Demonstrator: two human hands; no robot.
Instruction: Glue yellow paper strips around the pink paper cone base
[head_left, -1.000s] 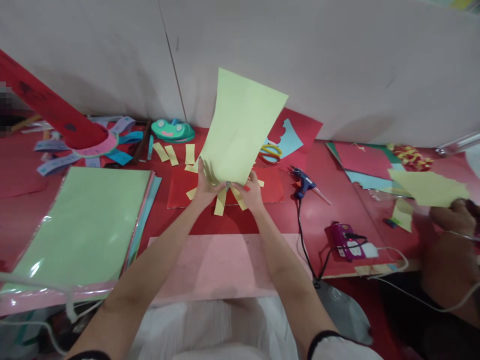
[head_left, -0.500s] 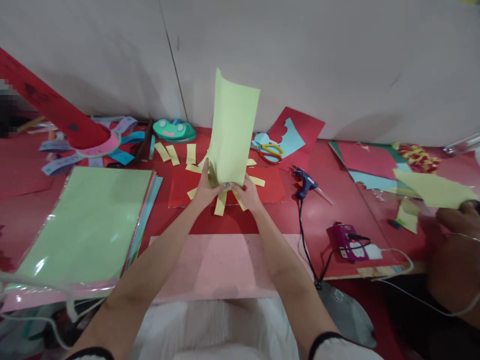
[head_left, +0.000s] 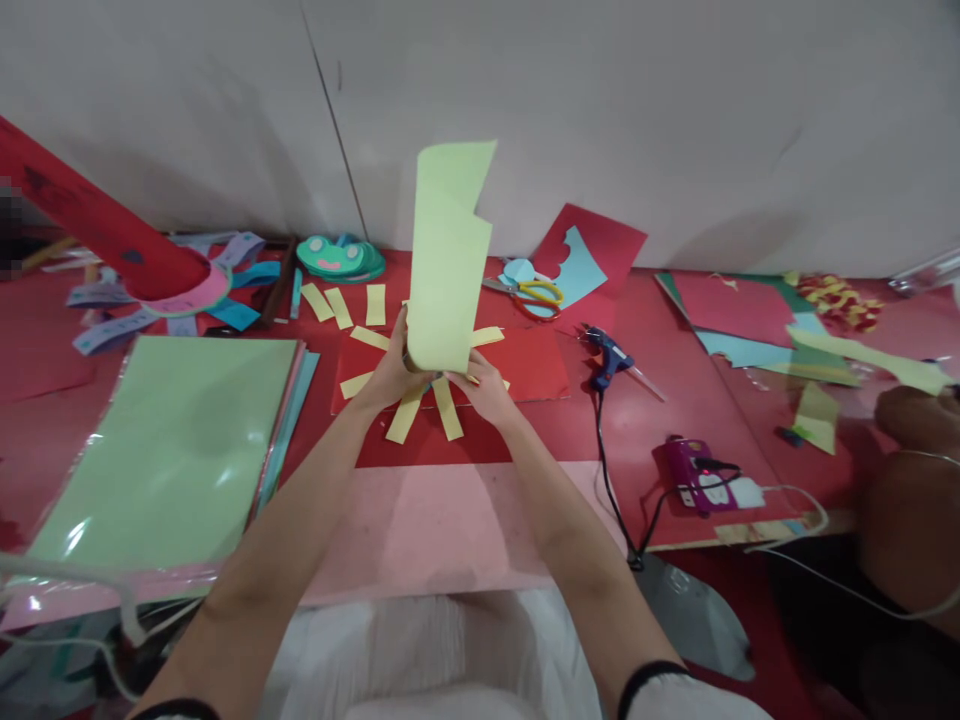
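A pale green paper sheet, curled into an upright tube with overlapping edges, stands between my hands. My left hand wraps its lower left side, and my right hand grips the lower right edge. Beneath it, yellow paper strips fan outward over a red sheet. Whether the tube's base touches them is hidden. More loose yellow strips lie behind my left hand.
Scissors, a blue glue gun with its cable and a purple power block are on the right. Green paper sheets lie left, near a red tube. Another person's hand holds yellow paper at far right.
The green sheet has been rolled narrower, its edges now overlapping, and has shifted slightly left with my hands. At far right, the other person's yellow paper has tilted.
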